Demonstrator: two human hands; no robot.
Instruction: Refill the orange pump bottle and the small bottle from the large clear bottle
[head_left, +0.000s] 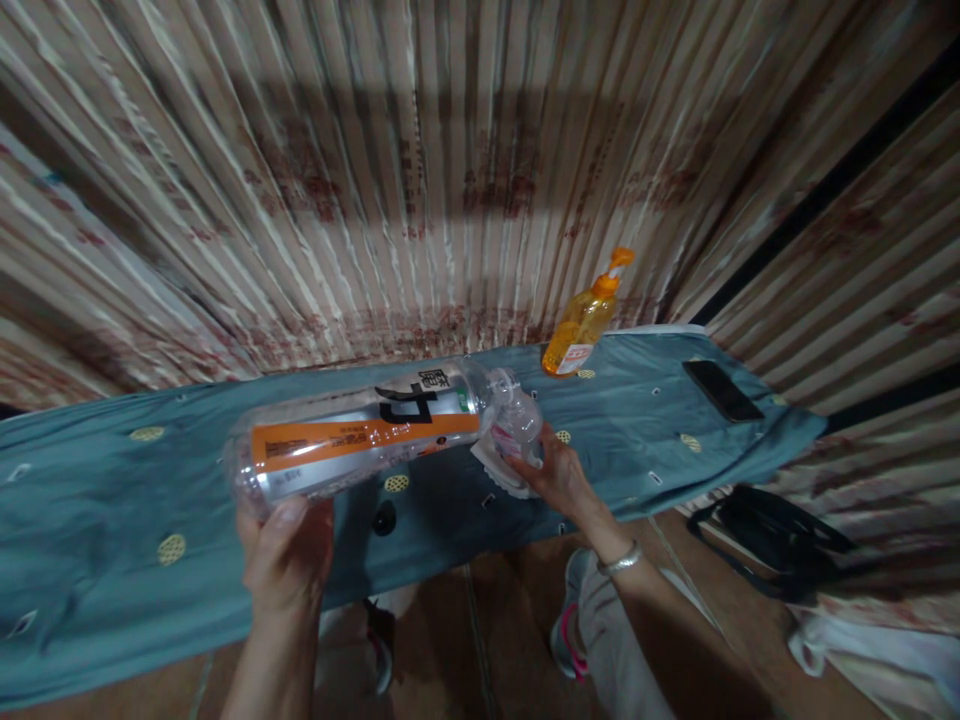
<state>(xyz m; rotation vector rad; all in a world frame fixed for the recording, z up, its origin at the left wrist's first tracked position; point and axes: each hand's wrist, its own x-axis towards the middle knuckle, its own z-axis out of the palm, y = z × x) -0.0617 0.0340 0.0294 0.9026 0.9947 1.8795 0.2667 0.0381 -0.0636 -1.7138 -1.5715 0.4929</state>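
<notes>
My left hand (286,552) grips the base of a large clear plastic bottle (360,440) with an orange and white label, tipped on its side with its neck pointing right. The neck meets a small clear cup or glass (517,425), and my right hand (556,475) holds that cup over the table together with a white cloth or tissue (496,470). A silver bracelet circles my right wrist. A small black cap (385,517) lies on the cloth between my hands.
A long table under a teal cloth (112,500) with yellow dots spans the view. An orange pump bottle (586,318) stands at the back right, a black phone (721,390) lies near the right end. Striped curtains hang behind. A black bag (780,545) sits on the floor.
</notes>
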